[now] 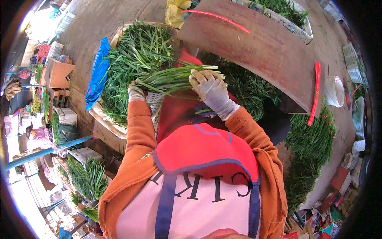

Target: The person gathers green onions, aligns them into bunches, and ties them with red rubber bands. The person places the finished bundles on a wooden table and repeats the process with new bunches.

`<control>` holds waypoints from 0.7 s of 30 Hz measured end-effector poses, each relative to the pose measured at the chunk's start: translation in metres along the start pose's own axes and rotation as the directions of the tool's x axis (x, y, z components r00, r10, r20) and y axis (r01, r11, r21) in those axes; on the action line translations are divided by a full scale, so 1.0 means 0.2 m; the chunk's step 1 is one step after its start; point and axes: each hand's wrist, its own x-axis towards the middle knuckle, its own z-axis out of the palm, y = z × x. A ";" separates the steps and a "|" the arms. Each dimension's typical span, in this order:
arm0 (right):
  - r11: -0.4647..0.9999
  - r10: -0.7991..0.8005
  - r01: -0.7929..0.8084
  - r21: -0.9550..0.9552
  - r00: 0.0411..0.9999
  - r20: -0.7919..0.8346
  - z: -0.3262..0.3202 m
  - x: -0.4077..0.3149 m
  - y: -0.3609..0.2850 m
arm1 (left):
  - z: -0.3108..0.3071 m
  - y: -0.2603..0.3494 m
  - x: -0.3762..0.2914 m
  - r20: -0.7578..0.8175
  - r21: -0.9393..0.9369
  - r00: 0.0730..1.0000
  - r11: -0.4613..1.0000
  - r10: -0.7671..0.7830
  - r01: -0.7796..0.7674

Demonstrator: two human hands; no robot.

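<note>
A loose bunch of long, flat green leaves (170, 79), looking like garlic chives, stretches across in front of me, pale stem ends to the right. My right hand (207, 85), in a soiled white glove, grips it near those stems. At the leafy end, my left hand (136, 92), also gloved, is closed around the leaves; its fingertips are partly hidden. Just beyond my left hand, a heap of the same greens (140, 50) fills a large pale plastic basket (110, 127). Under the bunch, a red apron (176, 112) covers my lap.
A brown board (253, 41) stands ahead right, with red ties (315, 92) at its near end and a red strip (220, 20) across its far end. Tied greens (312, 134) lie right, near a white bucket (334, 91). A blue pole (47, 152) crosses at left.
</note>
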 end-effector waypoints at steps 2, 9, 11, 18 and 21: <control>0.998 -0.019 0.025 0.060 0.995 -0.095 0.02 -0.04 0.02 | 0.00 0.00 -0.05 -0.004 -0.047 1.000 0.999 -0.017 0.017; 0.999 -0.036 0.037 0.024 0.999 -0.033 -0.07 -0.36 0.13 | 0.03 -0.06 -0.07 -0.002 0.070 1.000 0.998 -0.009 0.010; 0.992 0.039 -0.040 0.119 0.999 0.014 -0.10 -0.44 0.20 | 0.04 -0.07 -0.03 -0.003 -0.080 0.996 0.993 -0.084 0.084; 0.620 0.783 -0.393 -0.679 0.360 0.507 -0.31 -0.62 0.48 | -0.01 -0.10 0.07 0.072 -0.288 0.973 0.930 -0.219 0.231; 0.926 0.357 -0.357 -0.121 0.934 -0.023 -0.28 -0.45 0.33 | 0.00 -0.11 0.05 -0.089 -0.229 0.994 0.973 -0.062 0.040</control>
